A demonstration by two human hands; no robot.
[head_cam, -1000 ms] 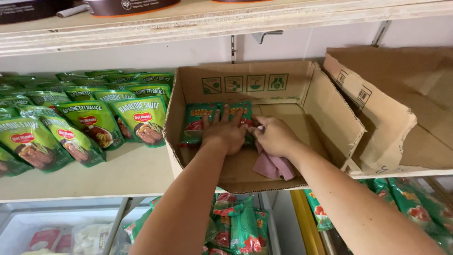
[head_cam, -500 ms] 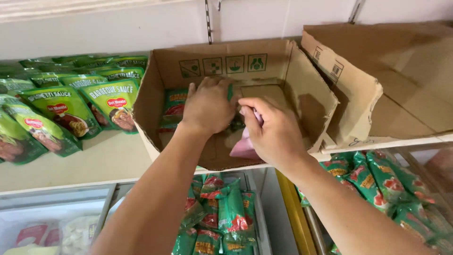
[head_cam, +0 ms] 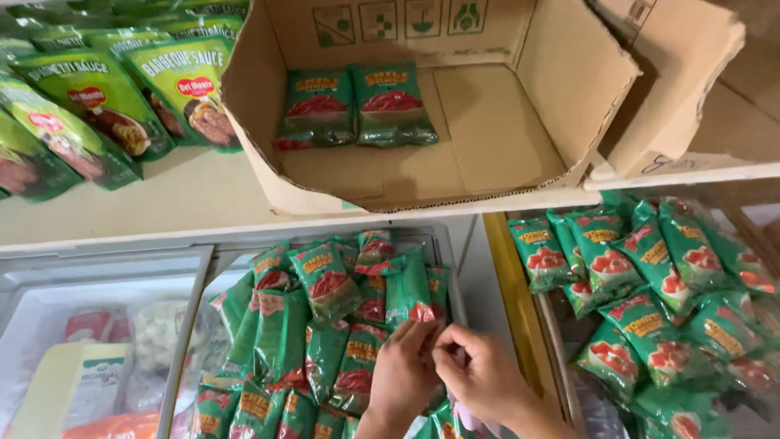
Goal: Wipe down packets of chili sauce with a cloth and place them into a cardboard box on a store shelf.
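The shelf bears a cardboard box (open-topped) and sauce pouches.

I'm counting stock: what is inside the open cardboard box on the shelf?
Two green sauce pouches lie side by side at the back of the cardboard box; otherwise bare floor. Nothing hidden.

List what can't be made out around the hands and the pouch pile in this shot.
- Left hand, head view: palm side turned away, so what its fingers grip among the green pouches is hidden.
- Right hand: a pink thing shows under it, mostly covered by the hand and cut by the bottom edge.
- Pile's lower pouches: cut by the bottom edge.
- Freezer contents: blurred behind the lid.
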